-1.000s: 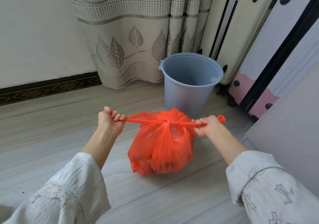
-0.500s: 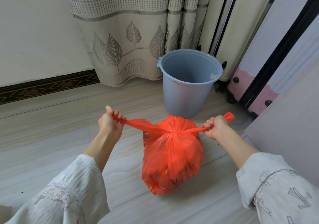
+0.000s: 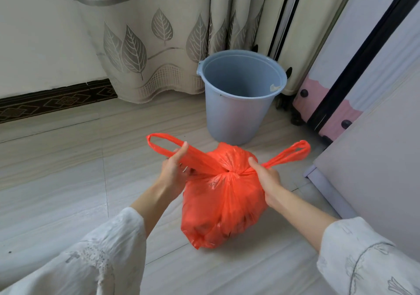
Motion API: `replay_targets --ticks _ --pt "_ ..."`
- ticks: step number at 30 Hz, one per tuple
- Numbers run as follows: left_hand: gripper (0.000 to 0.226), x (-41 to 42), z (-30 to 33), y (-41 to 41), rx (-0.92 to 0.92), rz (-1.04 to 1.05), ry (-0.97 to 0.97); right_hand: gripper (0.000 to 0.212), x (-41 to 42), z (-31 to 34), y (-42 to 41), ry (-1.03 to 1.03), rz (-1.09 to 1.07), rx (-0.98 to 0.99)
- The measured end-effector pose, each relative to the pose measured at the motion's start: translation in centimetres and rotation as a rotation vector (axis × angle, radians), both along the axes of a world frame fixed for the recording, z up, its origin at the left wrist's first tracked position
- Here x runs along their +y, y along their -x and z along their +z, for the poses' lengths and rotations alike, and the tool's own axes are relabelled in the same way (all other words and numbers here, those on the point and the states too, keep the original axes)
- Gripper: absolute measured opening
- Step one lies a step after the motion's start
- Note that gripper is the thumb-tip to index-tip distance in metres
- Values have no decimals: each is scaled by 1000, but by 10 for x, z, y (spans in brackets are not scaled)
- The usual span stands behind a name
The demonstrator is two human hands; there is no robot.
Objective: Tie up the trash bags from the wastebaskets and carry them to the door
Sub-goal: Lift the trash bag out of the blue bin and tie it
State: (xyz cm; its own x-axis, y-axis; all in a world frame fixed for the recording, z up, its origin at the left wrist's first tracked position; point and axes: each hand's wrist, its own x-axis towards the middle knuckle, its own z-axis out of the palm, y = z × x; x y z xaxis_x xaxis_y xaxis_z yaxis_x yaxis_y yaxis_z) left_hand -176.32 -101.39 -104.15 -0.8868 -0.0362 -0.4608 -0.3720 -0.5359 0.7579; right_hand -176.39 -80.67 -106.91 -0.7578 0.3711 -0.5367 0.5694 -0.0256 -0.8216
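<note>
A bulging, crinkled orange plastic trash bag (image 3: 223, 200) sits on the pale wood-grain floor (image 3: 56, 181) just in front of a round blue-grey plastic wastebasket (image 3: 238, 99), its neck cinched into a knot. The left hand (image 3: 175, 169) pinches one flat loop handle; the right hand (image 3: 267, 176) curls its fingers around the other beside the knot.

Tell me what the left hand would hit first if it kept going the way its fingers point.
Probably nothing near: the left hand points up-left along the orange plastic trash bag's handle loop, toward the leaf-patterned curtain. Depth is unclear.
</note>
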Motion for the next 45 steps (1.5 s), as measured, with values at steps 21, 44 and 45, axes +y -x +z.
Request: replay_targets --ticks 21,44,45 --pt "40 117 56 -38 404 -332 472 39 26 13 50 -122 -46 99" --pt "32 8 58 3 -14 -153 135 46 -64 43 35 95 247 338" --pt "30 8 57 2 -3 -176 165 44 -63 40 35 5 293 311"
